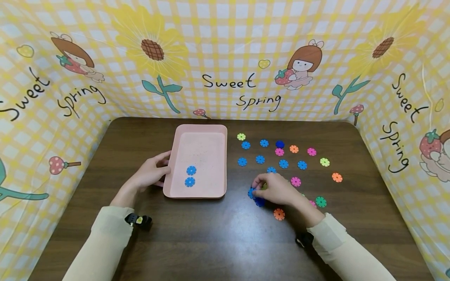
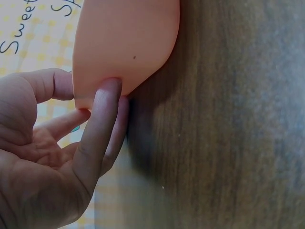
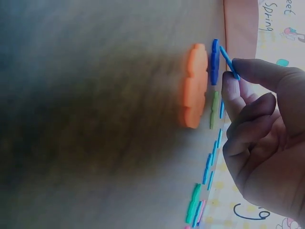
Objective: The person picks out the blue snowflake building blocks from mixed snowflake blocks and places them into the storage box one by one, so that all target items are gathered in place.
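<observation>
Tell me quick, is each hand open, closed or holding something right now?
Left hand: holding the tray by its side.
Right hand: pinching a blue disc.

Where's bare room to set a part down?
Pink tray: beyond the two blue notched discs, specks aside. Wooden tabletop: front patch between the sleeves; also the far-left patch beyond the left hand. Crowded: right of the tray, scattered multicoloured notched discs surround the right hand.
</observation>
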The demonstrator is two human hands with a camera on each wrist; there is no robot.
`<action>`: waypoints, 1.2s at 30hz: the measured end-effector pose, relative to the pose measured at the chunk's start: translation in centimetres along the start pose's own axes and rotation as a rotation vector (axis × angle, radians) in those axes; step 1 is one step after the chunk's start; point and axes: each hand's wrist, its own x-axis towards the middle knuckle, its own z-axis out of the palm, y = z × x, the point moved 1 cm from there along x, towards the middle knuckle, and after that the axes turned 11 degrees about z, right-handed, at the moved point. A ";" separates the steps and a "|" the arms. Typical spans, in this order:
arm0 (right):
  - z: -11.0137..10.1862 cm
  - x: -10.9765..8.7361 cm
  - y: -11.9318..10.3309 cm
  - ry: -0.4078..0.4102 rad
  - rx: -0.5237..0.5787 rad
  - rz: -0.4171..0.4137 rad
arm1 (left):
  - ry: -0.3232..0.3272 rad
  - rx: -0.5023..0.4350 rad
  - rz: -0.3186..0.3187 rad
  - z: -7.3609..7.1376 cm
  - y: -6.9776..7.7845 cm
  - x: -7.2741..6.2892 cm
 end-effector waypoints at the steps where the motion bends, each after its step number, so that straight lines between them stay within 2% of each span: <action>1: -0.1 0.0 -0.1 -0.008 0.016 -0.003 | -0.001 -0.001 0.000 0.0 0.0 0.0; 6: -0.5 0.5 -0.7 -0.016 0.087 -0.012 | -0.004 -0.007 0.000 0.0 -0.1 0.0; 12: -0.6 1.8 -2.4 0.024 0.177 -0.004 | 0.001 0.001 0.003 0.0 -0.1 0.0; 21: 0.3 4.6 -6.4 0.122 0.350 -0.041 | 0.002 0.008 0.005 0.0 0.1 -0.1; 26: 1.4 6.7 -8.9 0.145 0.438 -0.020 | 0.000 0.014 0.002 0.0 0.0 -0.1; 36: 3.8 10.8 -12.5 0.186 0.449 0.015 | -0.006 0.000 0.003 -0.2 -0.2 0.0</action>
